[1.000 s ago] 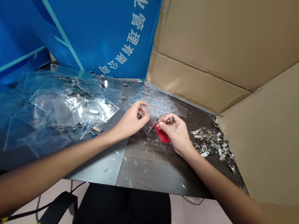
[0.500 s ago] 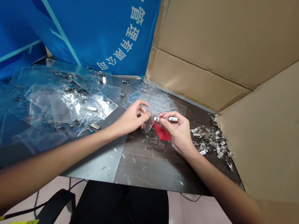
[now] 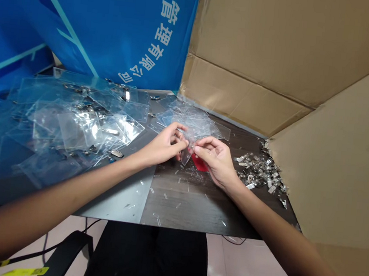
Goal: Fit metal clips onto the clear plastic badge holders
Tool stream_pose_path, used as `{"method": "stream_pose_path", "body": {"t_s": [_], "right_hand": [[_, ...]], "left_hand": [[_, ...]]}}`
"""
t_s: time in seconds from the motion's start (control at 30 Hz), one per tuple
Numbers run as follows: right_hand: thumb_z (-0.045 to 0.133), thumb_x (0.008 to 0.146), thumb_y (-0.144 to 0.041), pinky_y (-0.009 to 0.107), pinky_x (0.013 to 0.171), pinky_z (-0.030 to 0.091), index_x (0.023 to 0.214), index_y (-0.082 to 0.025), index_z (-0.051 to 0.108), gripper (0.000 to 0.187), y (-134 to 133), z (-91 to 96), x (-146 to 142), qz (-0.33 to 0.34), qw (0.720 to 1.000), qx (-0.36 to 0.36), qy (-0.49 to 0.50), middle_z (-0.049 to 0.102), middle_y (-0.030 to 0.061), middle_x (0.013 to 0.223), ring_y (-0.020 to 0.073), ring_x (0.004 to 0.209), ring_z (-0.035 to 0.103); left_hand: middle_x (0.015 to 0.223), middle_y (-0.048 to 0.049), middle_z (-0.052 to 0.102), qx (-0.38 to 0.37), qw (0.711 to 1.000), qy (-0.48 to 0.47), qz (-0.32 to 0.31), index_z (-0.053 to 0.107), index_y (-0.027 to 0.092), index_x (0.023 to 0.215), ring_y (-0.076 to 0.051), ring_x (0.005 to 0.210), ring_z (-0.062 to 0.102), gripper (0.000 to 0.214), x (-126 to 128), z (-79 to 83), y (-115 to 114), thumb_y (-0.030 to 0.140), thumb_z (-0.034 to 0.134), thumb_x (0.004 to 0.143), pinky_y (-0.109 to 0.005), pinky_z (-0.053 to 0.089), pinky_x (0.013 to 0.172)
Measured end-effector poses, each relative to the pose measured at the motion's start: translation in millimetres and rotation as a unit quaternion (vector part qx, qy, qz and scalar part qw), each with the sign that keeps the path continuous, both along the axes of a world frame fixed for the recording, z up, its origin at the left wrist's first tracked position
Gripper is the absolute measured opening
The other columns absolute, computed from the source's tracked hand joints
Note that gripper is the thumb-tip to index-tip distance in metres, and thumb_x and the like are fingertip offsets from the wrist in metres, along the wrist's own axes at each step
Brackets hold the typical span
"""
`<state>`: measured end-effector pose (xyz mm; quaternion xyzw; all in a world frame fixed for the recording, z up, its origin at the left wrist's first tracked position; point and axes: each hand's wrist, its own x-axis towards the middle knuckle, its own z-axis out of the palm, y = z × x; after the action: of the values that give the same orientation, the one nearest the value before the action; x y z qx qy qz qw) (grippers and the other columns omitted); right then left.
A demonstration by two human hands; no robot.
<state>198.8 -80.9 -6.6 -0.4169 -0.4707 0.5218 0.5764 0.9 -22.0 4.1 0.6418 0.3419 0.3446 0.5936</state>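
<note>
My left hand point(image 3: 171, 143) pinches a clear plastic badge sleeve point(image 3: 185, 156) between thumb and fingers, and the sleeve hangs tilted below the fingertips. Close on its right, my right hand point(image 3: 213, 156) is closed in a pinch on a metal badge clip point(image 3: 192, 147). Only a small end of the clip shows at the sleeve's edge; the rest is hidden by the fingers. Whether clip and sleeve are joined I cannot tell. Under the right fingers lies a red piece point(image 3: 200, 163) on the dark table.
Loose metal clips point(image 3: 263, 175) are heaped at the right. Clear sleeves point(image 3: 186, 118) lie behind my hands, and a large pile of sleeves with clips point(image 3: 73, 126) covers the left. Small clear strips point(image 3: 165, 196) are scattered in front. Cardboard point(image 3: 242, 89) and a blue banner point(image 3: 117, 25) stand behind.
My right hand has turned and come closer to the left, bringing the clip to the sleeve. The clip's pale body, visible before, is now hidden. The view has shifted slightly.
</note>
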Motion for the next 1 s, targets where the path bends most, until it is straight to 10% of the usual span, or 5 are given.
{"method": "stream_pose_path", "body": {"t_s": [0.37,1.0], "right_hand": [[0.104,0.074,-0.053,0.042,0.092,0.067,0.089,-0.026,0.081,0.038,-2.7,4.3,-0.3,-0.047,0.993,0.076,-0.075,0.082,0.0045,0.094,0.0226,0.089,0.076],[0.102,0.078,-0.046,0.044,0.088,0.071,0.096,-0.029,0.089,0.028,-2.7,1.0,1.5,-0.062,0.994,0.077,-0.054,0.087,0.0045,0.100,0.0235,0.090,0.081]], "left_hand": [[0.095,-0.0041,0.069,-0.067,0.993,-0.027,-0.089,0.067,0.016,0.136,-0.019,0.083,0.074,0.061,-11.3,15.8,6.9,0.037,0.091,0.085,-0.035,0.063,0.078],[0.085,0.0010,0.060,-0.005,1.000,-0.017,0.015,0.072,0.017,0.115,-0.014,0.070,0.061,0.059,-6.0,3.4,13.6,0.047,0.100,0.072,-0.030,0.052,0.066]]}}
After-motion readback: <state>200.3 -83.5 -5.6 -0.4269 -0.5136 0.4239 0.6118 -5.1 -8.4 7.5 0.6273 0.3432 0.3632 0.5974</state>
